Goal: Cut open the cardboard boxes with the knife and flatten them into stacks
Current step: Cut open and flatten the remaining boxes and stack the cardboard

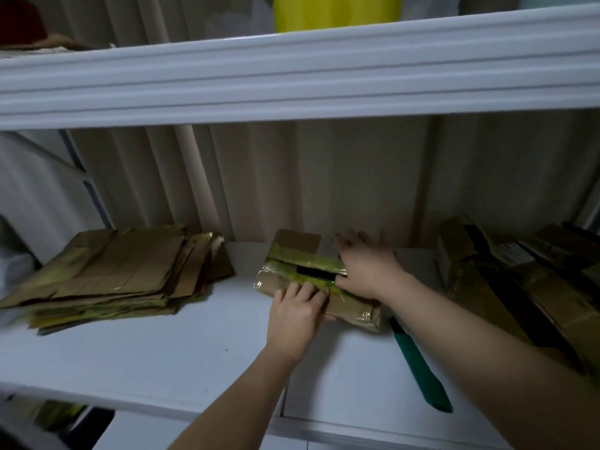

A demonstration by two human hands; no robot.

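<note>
A small cardboard box [293,251] wrapped in yellow-green tape lies on the white shelf [181,345], its top seam split into a dark slot. My left hand [297,315] holds the near flap, fingers curled over its edge at the slot. My right hand [365,267] rests on the far flap with fingers spread, thumb at the slot's right end. The green-handled knife [418,365] lies loose on the shelf to the right of the box, under my right forearm.
A stack of flattened cardboard [110,274] sits at the shelf's left. Taped uncut boxes [519,277] crowd the right end. An upper white shelf [292,79] overhangs, with a yellow container [334,11] on it. A ribbed beige wall is behind.
</note>
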